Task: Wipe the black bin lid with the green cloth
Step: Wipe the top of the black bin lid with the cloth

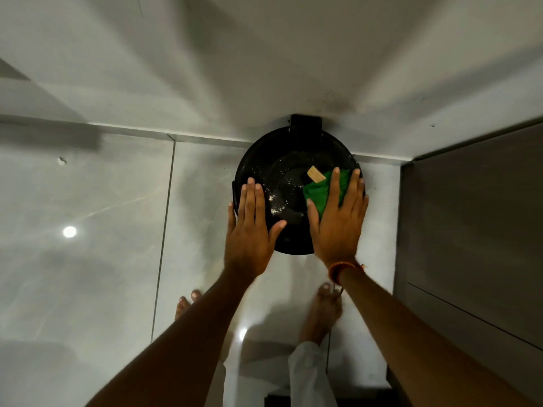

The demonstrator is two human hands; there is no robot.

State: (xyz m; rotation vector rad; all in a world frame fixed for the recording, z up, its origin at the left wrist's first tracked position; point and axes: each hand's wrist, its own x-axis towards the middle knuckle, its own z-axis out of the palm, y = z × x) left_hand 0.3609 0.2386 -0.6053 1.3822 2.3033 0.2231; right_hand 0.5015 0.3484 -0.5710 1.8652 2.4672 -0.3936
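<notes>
A round black bin lid [289,174] faces up from the floor against the wall, dusted with white specks and bearing a tan label. The green cloth [318,192] lies on the lid's right side. My right hand [338,218] presses flat on the cloth, fingers spread, an orange thread at the wrist. My left hand [249,230] rests flat on the lid's left edge, fingers apart, with nothing in it.
The bin stands in a corner, with a white wall [264,69] behind it and a grey cabinet [476,230] close on the right. Glossy tiled floor [102,245] stretches to the left. My bare feet [323,309] stand just below the bin.
</notes>
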